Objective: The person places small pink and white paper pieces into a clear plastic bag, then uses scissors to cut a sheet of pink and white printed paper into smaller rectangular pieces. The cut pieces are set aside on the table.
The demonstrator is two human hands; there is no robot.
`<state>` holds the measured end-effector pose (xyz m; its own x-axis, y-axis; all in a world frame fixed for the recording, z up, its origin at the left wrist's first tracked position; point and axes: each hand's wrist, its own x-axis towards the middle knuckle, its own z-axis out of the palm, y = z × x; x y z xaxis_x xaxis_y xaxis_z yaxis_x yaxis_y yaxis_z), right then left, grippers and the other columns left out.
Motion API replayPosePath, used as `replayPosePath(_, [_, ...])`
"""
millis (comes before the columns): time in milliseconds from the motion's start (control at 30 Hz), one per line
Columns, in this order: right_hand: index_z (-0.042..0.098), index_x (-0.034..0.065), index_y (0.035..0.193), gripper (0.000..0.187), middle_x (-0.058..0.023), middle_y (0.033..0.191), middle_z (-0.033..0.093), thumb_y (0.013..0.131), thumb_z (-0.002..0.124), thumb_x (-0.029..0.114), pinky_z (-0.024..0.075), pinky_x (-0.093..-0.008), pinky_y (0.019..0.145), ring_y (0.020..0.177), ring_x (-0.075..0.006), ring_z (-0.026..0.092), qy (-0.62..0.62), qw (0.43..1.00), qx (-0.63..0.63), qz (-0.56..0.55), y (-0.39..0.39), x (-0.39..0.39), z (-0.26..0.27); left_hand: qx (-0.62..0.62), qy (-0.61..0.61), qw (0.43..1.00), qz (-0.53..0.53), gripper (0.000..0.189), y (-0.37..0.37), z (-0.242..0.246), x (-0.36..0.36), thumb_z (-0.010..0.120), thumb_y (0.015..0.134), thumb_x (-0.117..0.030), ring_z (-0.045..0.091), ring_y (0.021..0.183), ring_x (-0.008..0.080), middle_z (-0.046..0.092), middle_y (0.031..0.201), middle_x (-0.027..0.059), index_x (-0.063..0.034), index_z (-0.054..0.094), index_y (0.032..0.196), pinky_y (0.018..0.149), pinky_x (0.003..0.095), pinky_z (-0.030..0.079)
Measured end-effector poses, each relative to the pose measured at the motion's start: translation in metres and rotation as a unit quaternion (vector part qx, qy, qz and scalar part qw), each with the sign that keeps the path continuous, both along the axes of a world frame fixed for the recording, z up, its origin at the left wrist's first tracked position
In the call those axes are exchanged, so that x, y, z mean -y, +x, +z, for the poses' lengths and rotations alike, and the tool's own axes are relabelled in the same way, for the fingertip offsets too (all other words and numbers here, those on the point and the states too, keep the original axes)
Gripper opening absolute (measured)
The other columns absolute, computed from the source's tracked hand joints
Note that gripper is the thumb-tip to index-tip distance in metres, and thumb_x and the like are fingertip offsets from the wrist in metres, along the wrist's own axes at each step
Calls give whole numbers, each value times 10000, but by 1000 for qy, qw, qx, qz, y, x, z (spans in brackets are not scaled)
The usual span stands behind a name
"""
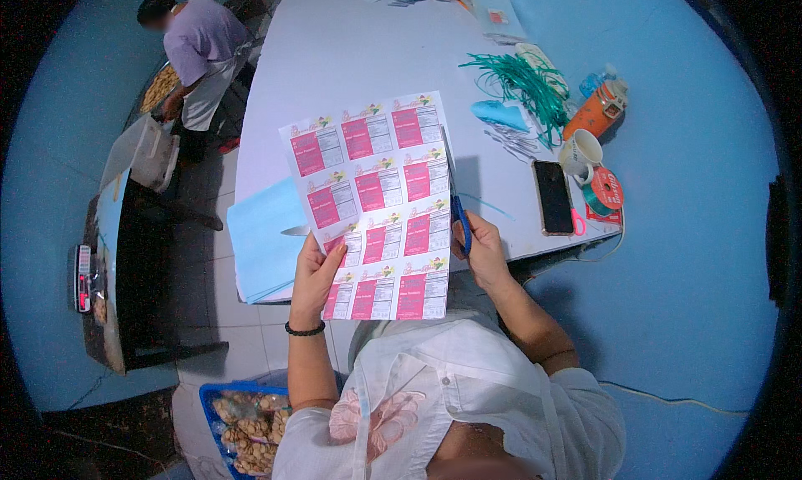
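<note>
A white sheet of printed labels (381, 185), pink and white in rows of three, is held up over the near end of the table. My left hand (318, 272) grips its lower left edge, thumb on the front. On the right, my right hand (484, 248) has its fingers in the blue handles of a pair of scissors (463, 226). The scissor blades run along the sheet's right edge and are partly hidden behind it. Light blue sheets (266, 245) lie beneath, at the table's left corner. A pointed metal blade (294, 230) shows just left of my left hand.
On the white table (351, 47) at right are a smartphone (552, 195), a mug (579, 153), a ribbon spool (604, 190), an orange bottle (595, 111) and green ribbon strips (523, 85). A blue crate (210, 411) of bagged food stands lower left. A co-worker (203, 47) bends at upper left.
</note>
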<state>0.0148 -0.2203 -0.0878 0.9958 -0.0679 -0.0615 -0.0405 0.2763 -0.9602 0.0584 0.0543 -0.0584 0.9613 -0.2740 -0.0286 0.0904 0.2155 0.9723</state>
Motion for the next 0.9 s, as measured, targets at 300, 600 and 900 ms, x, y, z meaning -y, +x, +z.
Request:
replayPosePath(300, [626, 78, 1043, 150, 46, 750, 537, 999, 533, 187, 385, -223, 534, 641, -52, 477, 18, 999, 19, -24, 7, 9, 5, -15, -10, 1000, -24, 411, -1, 6, 2, 561, 962, -5, 613, 1075, 129, 616, 1250, 120, 13, 451, 1358, 889, 279, 522])
replayPosePath(600, [634, 77, 1022, 132, 64, 770, 546, 992, 554, 177, 365, -216, 547, 642, -44, 464, 53, 993, 10, -103, 17, 4, 7, -26, -4, 998, -51, 400, -4, 10, 2, 570, 958, -9, 616, 1079, 135, 623, 1243, 112, 10, 474, 1346, 900, 282, 519])
replayPosePath(900, [623, 83, 972, 158, 75, 717, 519, 981, 586, 236, 323, -189, 517, 599, -26, 441, -30, 995, 45, -85, 38, 25, -5, -27, -8, 998, -59, 412, -5, 8, 3, 568, 955, -6, 616, 1079, 136, 619, 1250, 115, 8, 465, 1354, 897, 287, 520])
